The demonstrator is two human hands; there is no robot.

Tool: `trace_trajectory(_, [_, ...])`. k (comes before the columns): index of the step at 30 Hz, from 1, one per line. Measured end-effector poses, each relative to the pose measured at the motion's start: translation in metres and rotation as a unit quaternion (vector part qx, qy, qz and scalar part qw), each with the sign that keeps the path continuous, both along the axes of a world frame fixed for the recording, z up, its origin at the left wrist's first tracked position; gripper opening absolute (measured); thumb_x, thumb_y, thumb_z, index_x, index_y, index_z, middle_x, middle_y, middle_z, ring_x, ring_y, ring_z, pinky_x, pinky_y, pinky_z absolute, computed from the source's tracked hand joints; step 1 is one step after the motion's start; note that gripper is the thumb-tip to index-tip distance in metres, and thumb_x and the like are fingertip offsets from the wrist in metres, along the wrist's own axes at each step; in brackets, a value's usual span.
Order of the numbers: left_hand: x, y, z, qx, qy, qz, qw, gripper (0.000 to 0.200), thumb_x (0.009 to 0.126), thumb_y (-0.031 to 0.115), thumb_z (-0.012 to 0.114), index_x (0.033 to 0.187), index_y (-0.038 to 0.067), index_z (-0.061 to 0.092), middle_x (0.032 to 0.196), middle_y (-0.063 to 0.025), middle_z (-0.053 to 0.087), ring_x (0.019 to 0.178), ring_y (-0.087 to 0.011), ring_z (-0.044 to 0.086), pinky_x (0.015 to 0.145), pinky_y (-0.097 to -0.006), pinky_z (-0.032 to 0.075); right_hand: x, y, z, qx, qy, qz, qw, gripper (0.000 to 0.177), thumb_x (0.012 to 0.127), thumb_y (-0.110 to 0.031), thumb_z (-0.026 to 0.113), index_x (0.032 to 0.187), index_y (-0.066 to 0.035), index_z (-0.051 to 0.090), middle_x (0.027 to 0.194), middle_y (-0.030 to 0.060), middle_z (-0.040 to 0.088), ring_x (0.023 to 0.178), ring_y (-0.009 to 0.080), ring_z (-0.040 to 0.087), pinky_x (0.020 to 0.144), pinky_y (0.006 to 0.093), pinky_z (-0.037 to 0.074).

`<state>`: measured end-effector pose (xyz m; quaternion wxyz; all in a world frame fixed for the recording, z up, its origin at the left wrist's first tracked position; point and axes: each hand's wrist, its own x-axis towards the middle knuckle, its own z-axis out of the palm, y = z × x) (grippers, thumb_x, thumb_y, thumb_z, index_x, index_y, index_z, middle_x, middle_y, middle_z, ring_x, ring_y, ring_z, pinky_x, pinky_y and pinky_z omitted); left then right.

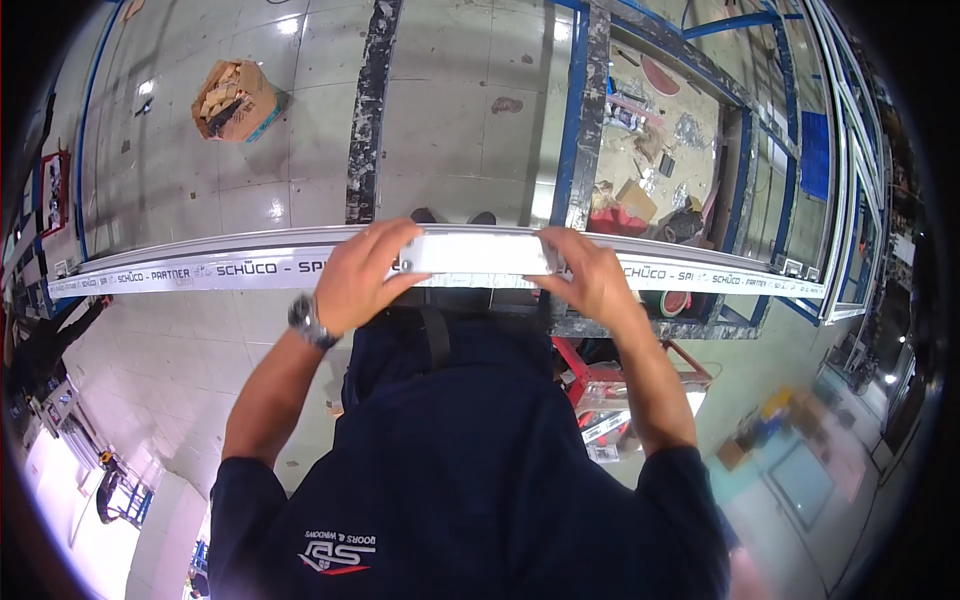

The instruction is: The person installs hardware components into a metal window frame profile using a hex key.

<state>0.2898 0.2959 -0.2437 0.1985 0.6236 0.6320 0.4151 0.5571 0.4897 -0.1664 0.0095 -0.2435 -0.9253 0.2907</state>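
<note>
A long white aluminium profile (270, 272), its protective film printed "SCHÜCO - PARTNER", runs across the view in front of my torso. At its middle is a short white rectangular piece (478, 254) with a small round hole or screw near its left end. My left hand (362, 272), a watch on its wrist, pinches the left end of this piece, thumb on the near side and fingers on the far side. Holding the right end the same way is my right hand (592, 272). The piece lies against the profile; the underside is hidden.
Blue and black steel frames (365, 110) stand ahead, with a littered shelf (665, 130) at right. An open cardboard box (236, 100) of offcuts sits on the tiled floor at left. A red stand (640, 380) is by my right forearm. More profiles (850, 200) stand far right.
</note>
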Motion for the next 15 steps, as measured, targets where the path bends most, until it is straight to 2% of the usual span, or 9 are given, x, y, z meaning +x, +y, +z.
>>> trace_trajectory(1, [0.004,-0.005,0.002,0.023,0.018,0.003,1.000,0.052,0.078,0.024,0.084,0.121,0.002,0.064,0.120,-0.0142,0.067,0.108,-0.0335,0.067,0.093,-0.0409,0.055,0.005,-0.011,0.002,0.045,0.000,0.007,0.999,0.057,0.079,-0.024,0.085,0.125,0.000,0.061,0.113,0.0182,0.070,0.090,0.0322,0.071,0.069,0.0377,0.057])
trace_trajectory(2, [0.006,-0.006,0.002,0.034,0.023,0.003,0.999,0.051,0.079,0.024,0.084,0.120,0.001,0.064,0.120,-0.0144,0.067,0.108,-0.0335,0.067,0.093,-0.0407,0.055,0.008,-0.020,0.004,0.091,0.001,0.015,0.996,0.057,0.079,-0.022,0.085,0.125,-0.001,0.061,0.117,0.0177,0.069,0.093,0.0326,0.072,0.069,0.0376,0.059])
trace_trajectory(4, [0.008,-0.003,-0.001,0.058,0.031,0.005,0.998,0.050,0.079,0.022,0.083,0.119,0.001,0.063,0.121,-0.0148,0.067,0.107,-0.0335,0.067,0.092,-0.0404,0.055,0.005,-0.026,0.008,0.070,-0.036,-0.017,0.997,0.057,0.077,-0.016,0.086,0.126,-0.003,0.061,0.122,0.0162,0.068,0.096,0.0330,0.072,0.069,0.0373,0.061])
trace_trajectory(9, [-0.006,0.013,0.006,-0.108,-0.098,-0.004,0.989,0.050,0.082,0.021,0.082,0.124,0.001,0.062,0.117,-0.0183,0.067,0.096,-0.0350,0.068,0.085,-0.0401,0.055,-0.010,0.001,-0.001,-0.056,-0.026,-0.065,0.996,0.053,0.084,-0.024,0.082,0.126,0.001,0.061,0.113,0.0208,0.070,0.089,0.0325,0.071,0.074,0.0395,0.057])
trace_trajectory(10, [-0.010,0.019,0.007,-0.144,-0.117,-0.009,0.983,0.050,0.083,0.021,0.081,0.124,0.001,0.061,0.116,-0.0185,0.068,0.095,-0.0354,0.068,0.084,-0.0404,0.055,-0.016,0.007,0.001,-0.084,-0.034,-0.077,0.993,0.053,0.085,-0.026,0.081,0.126,0.002,0.061,0.112,0.0216,0.070,0.088,0.0324,0.071,0.074,0.0393,0.056])
trace_trajectory(11, [-0.015,0.028,0.006,-0.178,-0.135,-0.014,0.975,0.049,0.084,0.021,0.080,0.125,0.001,0.061,0.116,-0.0187,0.068,0.094,-0.0358,0.068,0.083,-0.0407,0.055,-0.024,0.017,0.001,-0.123,-0.097,-0.101,0.982,0.055,0.087,-0.029,0.080,0.127,0.003,0.060,0.107,0.0226,0.070,0.084,0.0324,0.070,0.075,0.0378,0.055])
trace_trajectory(12, [-0.018,0.036,0.004,-0.209,-0.150,-0.017,0.966,0.049,0.085,0.021,0.080,0.125,0.000,0.061,0.115,-0.0189,0.068,0.093,-0.0361,0.068,0.083,-0.0410,0.055,-0.022,0.017,0.000,-0.120,-0.095,-0.092,0.984,0.055,0.086,-0.030,0.080,0.126,0.003,0.060,0.108,0.0225,0.070,0.085,0.0329,0.070,0.075,0.0381,0.055])
trace_trajectory(14, [-0.017,0.030,0.000,-0.124,-0.095,-0.034,0.987,0.051,0.081,0.019,0.083,0.122,-0.002,0.062,0.113,-0.0210,0.069,0.098,-0.0372,0.069,0.084,-0.0416,0.056,-0.017,0.020,-0.002,-0.115,-0.088,-0.070,0.987,0.056,0.085,-0.030,0.081,0.126,0.002,0.061,0.109,0.0222,0.070,0.087,0.0339,0.071,0.074,0.0386,0.055])
trace_trajectory(15, [-0.013,0.020,0.003,-0.086,-0.073,-0.042,0.993,0.052,0.079,0.019,0.084,0.121,-0.003,0.063,0.114,-0.0217,0.068,0.100,-0.0375,0.069,0.086,-0.0418,0.057,-0.007,0.015,0.002,-0.078,-0.069,-0.021,0.994,0.056,0.081,-0.028,0.084,0.124,0.000,0.062,0.112,0.0198,0.070,0.090,0.0334,0.071,0.075,0.0381,0.057])
